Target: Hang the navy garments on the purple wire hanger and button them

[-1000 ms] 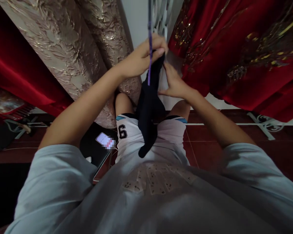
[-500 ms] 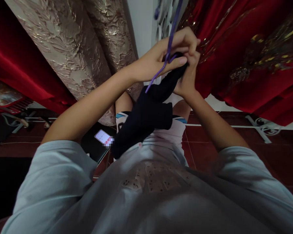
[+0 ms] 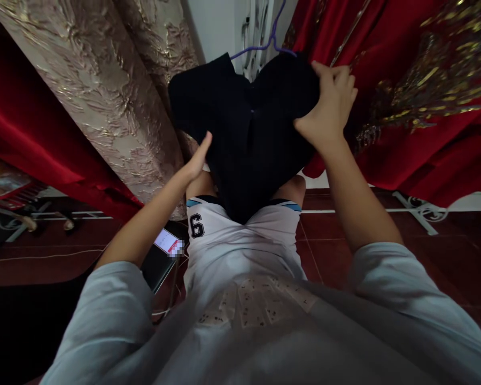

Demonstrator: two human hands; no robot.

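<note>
A dark navy or black short-sleeved shirt (image 3: 260, 139) hangs spread out in front of my lap, with a short slit below its neckline. A purple clothes hanger (image 3: 273, 40) shows at the neck, its arms running into the shoulders and its hook up out of frame. My left hand (image 3: 200, 155) is at the shirt's side edge below the sleeve, thumb in front, the other fingers hidden behind the cloth. My right hand (image 3: 331, 101) grips the opposite sleeve near the shoulder, its fingers bent and part of the thumb hidden by the fabric.
Rolls of textured gold-beige fabric (image 3: 100, 80) lean at the left. Red cloth with gold trim (image 3: 420, 107) hangs at the right above a white metal stand foot (image 3: 419, 214). A lit phone (image 3: 166, 240) lies on a black seat or stool (image 3: 156, 272) by my left side.
The shirt, bunched and hanging to one side before, is now spread out facing me. My hands, close together at the hanger earlier, have moved apart to the shirt's two sides.
</note>
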